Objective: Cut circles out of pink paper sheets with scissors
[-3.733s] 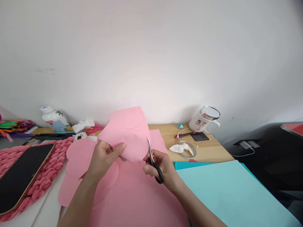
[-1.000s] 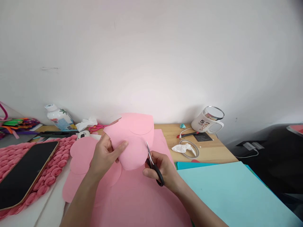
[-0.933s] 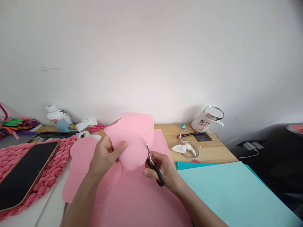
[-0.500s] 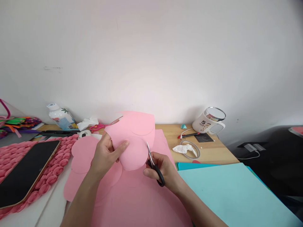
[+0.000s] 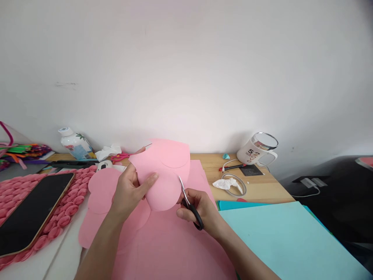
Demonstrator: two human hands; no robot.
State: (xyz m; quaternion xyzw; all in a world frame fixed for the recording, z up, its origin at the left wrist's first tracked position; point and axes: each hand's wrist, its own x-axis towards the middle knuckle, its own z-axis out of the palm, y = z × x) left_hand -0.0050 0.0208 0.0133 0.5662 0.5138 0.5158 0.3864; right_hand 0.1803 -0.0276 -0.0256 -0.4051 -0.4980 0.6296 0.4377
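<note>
Between thumb and fingers, my left hand (image 5: 132, 188) grips a sheet of pink paper (image 5: 171, 155) by its left side. The sheet is raised above the desk, its lower part rounded and a curved outline showing higher up. My right hand (image 5: 201, 208) is wrapped round the black handles of a pair of scissors (image 5: 189, 206). Its blades point up and left, at the right edge of the rounded part. Below lies a larger pink sheet (image 5: 175, 249). Several cut pink paper circles (image 5: 103, 190) overlap to the left of it, partly hidden by my left forearm.
On the left, a phone (image 5: 35, 212) rests on a pink textured mat (image 5: 62, 221). A white bottle (image 5: 75, 144) and pink-handled scissors (image 5: 120, 156) stand or lie near the wall. Light blue paper (image 5: 285, 237) covers the right side, with a white mug (image 5: 256, 149) and coiled cable (image 5: 243, 186) behind.
The scissor blades have shifted slightly up and left along the rounded edge. The pink sheet's top has dipped a little. My left hand keeps its hold.
</note>
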